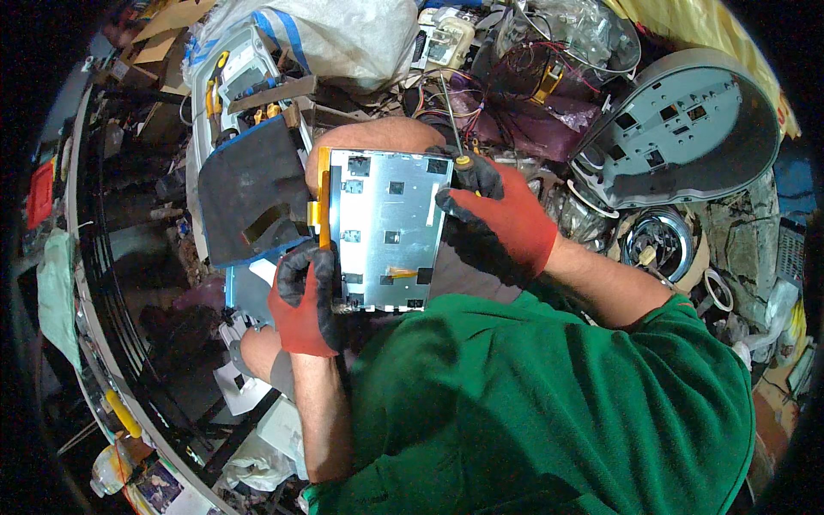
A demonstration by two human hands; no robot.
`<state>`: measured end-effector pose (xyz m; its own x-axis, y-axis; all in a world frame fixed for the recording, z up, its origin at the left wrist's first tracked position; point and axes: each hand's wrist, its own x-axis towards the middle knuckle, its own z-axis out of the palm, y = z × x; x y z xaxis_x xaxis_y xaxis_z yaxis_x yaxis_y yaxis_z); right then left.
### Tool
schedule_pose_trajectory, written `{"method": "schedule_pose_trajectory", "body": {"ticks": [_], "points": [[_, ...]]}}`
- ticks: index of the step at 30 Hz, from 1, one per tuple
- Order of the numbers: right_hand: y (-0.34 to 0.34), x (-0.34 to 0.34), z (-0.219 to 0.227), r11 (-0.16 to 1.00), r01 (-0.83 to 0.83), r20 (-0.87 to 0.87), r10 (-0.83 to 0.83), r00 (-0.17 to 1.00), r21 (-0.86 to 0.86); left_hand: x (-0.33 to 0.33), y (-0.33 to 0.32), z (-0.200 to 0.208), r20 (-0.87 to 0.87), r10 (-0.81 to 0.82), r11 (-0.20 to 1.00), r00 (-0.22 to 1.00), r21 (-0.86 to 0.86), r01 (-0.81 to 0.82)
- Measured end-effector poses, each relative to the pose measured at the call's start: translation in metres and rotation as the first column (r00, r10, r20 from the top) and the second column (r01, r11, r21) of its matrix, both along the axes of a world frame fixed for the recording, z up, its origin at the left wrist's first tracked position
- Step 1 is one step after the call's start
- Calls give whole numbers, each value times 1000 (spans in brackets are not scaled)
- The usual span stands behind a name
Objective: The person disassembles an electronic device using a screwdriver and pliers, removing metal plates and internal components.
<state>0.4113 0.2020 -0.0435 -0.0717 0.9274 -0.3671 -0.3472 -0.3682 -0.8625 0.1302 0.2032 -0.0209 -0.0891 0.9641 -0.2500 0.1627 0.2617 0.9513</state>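
Observation:
A flat silver display panel [373, 206] with small dark square patches is held upright over my lap. An orange flat flex cable [324, 189] runs along its left edge. My left hand [307, 296], in a red and black glove, grips the lower left corner, thumb and fingers closed. At the right edge my right hand [502, 210], gloved alike, is closed on the panel near its upper corner. A screwdriver [462, 154] with a yellow-ended handle stands up from the same right hand, its thin shaft pointing away from me. The panel's far face is hidden.
A dark cloth pad with blue edging [249, 193] lies left of the panel. Beyond it a grey tray [245, 64] holds yellow-handled tools. A large grey plastic housing [687, 129] leans at the right. Wires, a metal bowl [558, 43] and a white sack [343, 43] crowd the far side.

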Motion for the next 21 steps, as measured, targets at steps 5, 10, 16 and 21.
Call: {"method": "schedule_pose_trajectory", "body": {"ticks": [5, 10, 16, 21], "points": [[-1, -3, 1, 1000, 15, -53, -15, 998, -11, -2, -3, -5, -2, 5, 1000, 1000, 5, -5], [0, 1, -3, 998, -23, 0, 23, 1000, 52, -2, -5, -5, -5, -3, 1000, 1000, 13, 3], [3, 0, -12, 995, 17, -35, -14, 999, 99, -5, -4, -11, -37, -4, 1000, 999, 30, 5], [6, 4, -23, 986, -23, 10, 22, 1000, 165, 0, -3, -11, 3, 15, 999, 1000, 40, -15]]}}
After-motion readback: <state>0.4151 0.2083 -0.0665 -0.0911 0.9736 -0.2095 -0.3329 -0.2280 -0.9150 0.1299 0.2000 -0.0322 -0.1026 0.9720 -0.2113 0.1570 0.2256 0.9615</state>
